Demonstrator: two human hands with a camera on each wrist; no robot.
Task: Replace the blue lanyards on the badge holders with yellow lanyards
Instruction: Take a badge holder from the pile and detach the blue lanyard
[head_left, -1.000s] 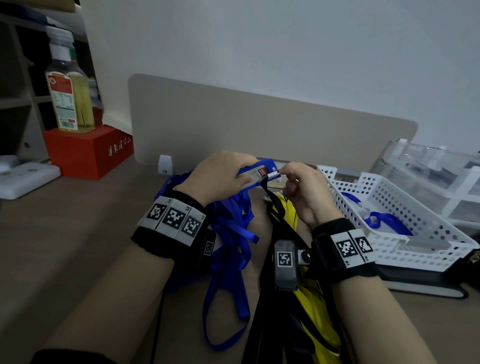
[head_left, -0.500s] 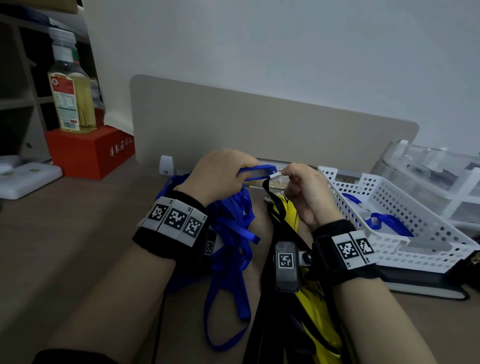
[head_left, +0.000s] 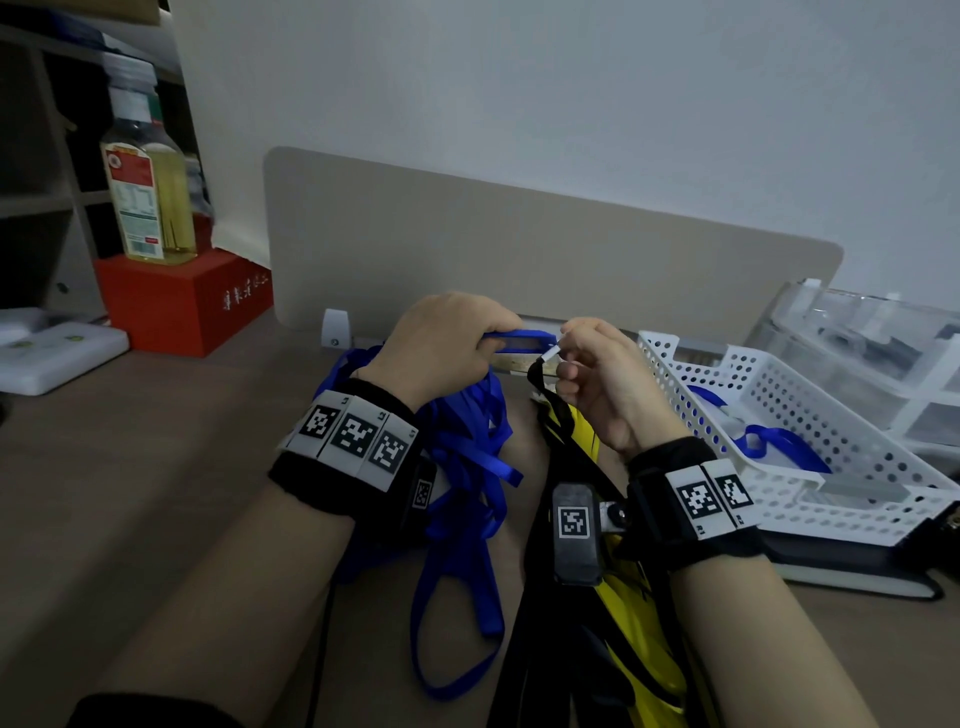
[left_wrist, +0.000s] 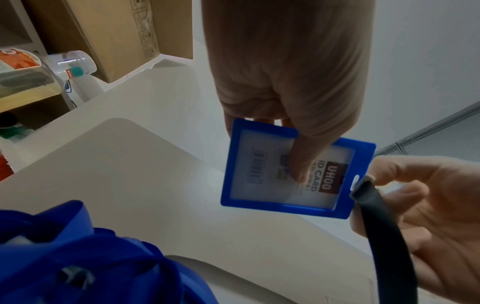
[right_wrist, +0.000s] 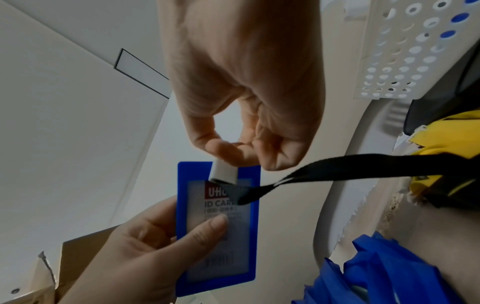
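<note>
My left hand (head_left: 483, 338) grips a blue badge holder (head_left: 519, 340) above the desk, thumb on its clear window (left_wrist: 298, 156) over the ID card. My right hand (head_left: 563, 348) pinches a white clip (right_wrist: 224, 172) right at the holder's slotted end (left_wrist: 355, 182). A black strap (right_wrist: 337, 166) runs from the clip down to the heap of yellow lanyards (head_left: 639, 649) under my right wrist. A tangle of blue lanyards (head_left: 467, 467) lies under my left wrist. Whether the clip is through the slot, I cannot tell.
A white perforated basket (head_left: 779, 499) at the right holds a blue lanyard (head_left: 779, 441). Clear plastic drawers (head_left: 872, 343) stand behind it. A beige divider panel (head_left: 519, 260) closes the back. An oil bottle (head_left: 150, 197) on a red box (head_left: 182, 306) stands at the left.
The left hand has tilted the badge holder from face-up to nearly edge-on in the head view. Both hands rose slightly; the right hand stays on the clip at the holder's end.
</note>
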